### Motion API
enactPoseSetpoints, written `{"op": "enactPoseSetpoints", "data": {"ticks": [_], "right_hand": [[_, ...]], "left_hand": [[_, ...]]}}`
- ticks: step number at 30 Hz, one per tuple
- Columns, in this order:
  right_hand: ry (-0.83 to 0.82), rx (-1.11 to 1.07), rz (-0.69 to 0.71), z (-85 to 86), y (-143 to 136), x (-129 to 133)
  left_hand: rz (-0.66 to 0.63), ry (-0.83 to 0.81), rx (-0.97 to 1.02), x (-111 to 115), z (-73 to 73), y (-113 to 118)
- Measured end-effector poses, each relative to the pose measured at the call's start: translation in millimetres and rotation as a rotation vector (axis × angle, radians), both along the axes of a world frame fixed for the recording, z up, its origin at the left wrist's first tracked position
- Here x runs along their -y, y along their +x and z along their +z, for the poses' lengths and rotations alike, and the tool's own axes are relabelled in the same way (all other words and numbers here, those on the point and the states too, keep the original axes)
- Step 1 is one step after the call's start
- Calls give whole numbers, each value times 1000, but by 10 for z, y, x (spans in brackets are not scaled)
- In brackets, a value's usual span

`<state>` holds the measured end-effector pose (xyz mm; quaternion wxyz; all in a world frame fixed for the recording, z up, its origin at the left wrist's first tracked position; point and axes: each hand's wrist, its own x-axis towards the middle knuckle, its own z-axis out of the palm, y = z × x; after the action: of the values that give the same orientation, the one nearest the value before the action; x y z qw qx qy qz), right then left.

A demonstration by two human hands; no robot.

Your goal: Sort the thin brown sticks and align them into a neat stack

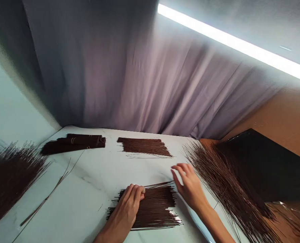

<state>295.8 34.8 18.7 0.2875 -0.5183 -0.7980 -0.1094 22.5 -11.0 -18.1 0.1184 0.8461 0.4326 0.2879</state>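
Thin dark brown sticks [155, 206] lie side by side in a flat layer on the white tabletop [94, 202], close in front of me. My left hand [129, 202] rests over the left part of this layer with its fingers closed. A small tan lump [143, 190] shows at its fingertips; I cannot make out exactly what it is. Past the far right corner of the layer hovers my right hand [188, 184], thumb and fingers apart, with nothing visible between them. Its fingertips are near the ends of the farthest sticks.
Another flat layer of sticks [146, 147] lies farther back. Tied dark bundles [76, 141] are at the back left. Large loose piles flank the table, one pile on the left [10, 182] and one pile on the right [226, 182]. A few stray sticks [48, 195] lie left.
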Motion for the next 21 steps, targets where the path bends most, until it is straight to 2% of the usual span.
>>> {"op": "enactPoseSetpoints", "data": {"ticks": [2,4,7,9,15,21], "right_hand": [[-107,32,80,-79,-249,-248],[-156,48,97,-158,-399,-530],[-215,73,104,-247,-469,-877],[-240,109,113,-283,-467,-1002],[-252,243,134,-333,-486,-1022],[-235,290,85,-274,-393,-937]], "left_hand": [[9,7,3,-3,-24,12],[14,-9,-27,-11,-22,28],[-15,-55,-52,-31,2,41],[-40,-75,-43,-44,11,39],[-74,-90,-14,-52,22,24],[-21,-136,51,-39,175,11]]}}
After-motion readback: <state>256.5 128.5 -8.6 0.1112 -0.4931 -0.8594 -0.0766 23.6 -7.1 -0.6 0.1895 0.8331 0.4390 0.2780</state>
